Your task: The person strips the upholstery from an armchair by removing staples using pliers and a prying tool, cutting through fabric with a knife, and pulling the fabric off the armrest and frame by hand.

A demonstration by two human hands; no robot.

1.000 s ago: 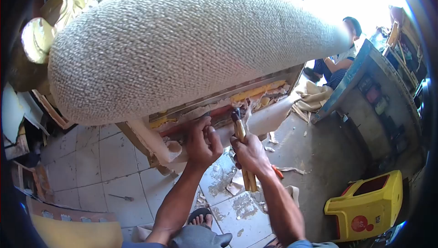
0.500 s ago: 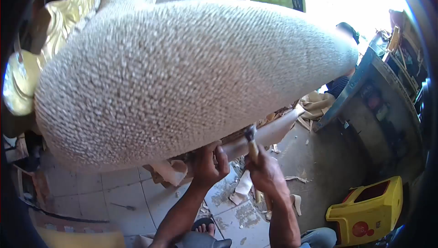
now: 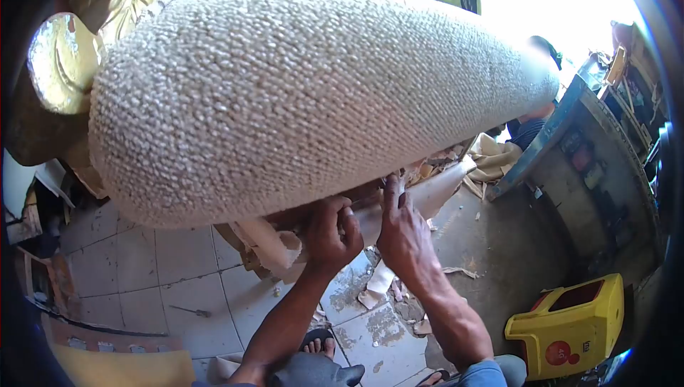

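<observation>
A large cushioned piece in beige ribbed fabric (image 3: 299, 102) fills the upper middle of the view. Under its lower edge, my left hand (image 3: 333, 236) is closed at the frame, fingertips curled; what it pinches is too small to name. Beside it on the right, my right hand (image 3: 405, 226) reaches up with its index finger extended to the torn lining (image 3: 427, 167). Its other fingers are folded, and whatever they may hold is hidden. Pale loose lining (image 3: 267, 244) hangs below the frame to the left of my hands.
A yellow plastic object (image 3: 570, 326) stands at the lower right. Behind it leans a curved panel with a blue edge (image 3: 545, 141). A person (image 3: 531, 120) sits partly hidden at the right. A screwdriver-like tool (image 3: 191, 311) and scraps (image 3: 377, 284) lie on the tiled floor.
The hammer-like tool seen earlier in my right hand is out of sight, and that hand has moved up to the frame edge. My left hand stays near the frame. The view has shifted over the cushion.
</observation>
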